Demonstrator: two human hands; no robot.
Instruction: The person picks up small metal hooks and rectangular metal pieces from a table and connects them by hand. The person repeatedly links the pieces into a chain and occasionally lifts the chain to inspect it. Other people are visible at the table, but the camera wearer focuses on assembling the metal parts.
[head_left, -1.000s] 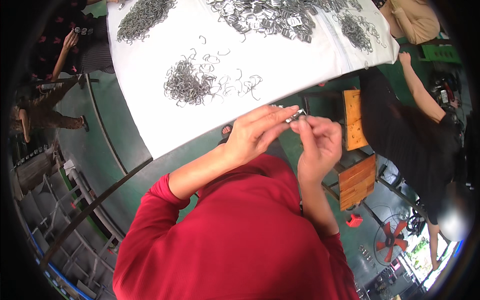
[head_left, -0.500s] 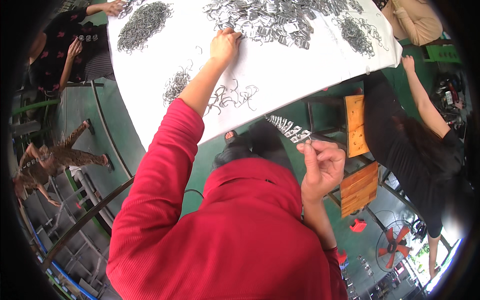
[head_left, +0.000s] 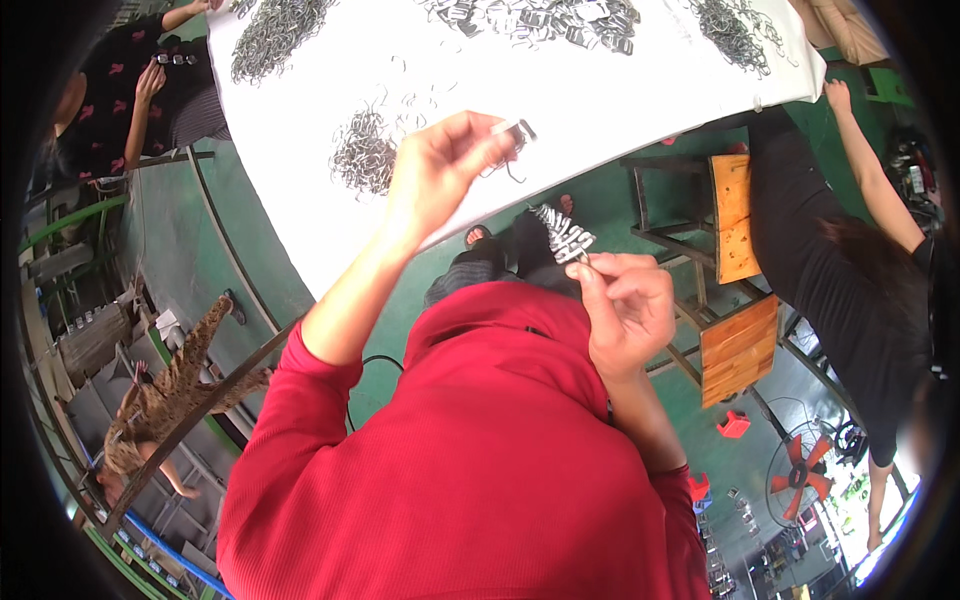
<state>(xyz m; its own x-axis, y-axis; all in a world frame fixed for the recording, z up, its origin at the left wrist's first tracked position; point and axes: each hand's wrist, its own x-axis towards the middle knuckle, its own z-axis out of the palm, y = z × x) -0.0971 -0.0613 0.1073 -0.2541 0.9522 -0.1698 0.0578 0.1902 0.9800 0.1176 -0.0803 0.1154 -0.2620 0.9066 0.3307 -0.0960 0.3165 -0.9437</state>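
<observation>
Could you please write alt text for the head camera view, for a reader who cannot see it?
A person in a red long-sleeved top holds a small bent metal wire clip in the raised left hand and a stacked row of silvery metal clips in the right hand. Beyond lies a white table with heaps of grey wire clips; other people work around it.

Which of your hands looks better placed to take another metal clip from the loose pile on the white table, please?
Left, probably. The left hand is raised over the white table, beside the loose pile, pinching only one metal clip. The right hand sits back near the chest, gripping a stacked row of clips.
</observation>
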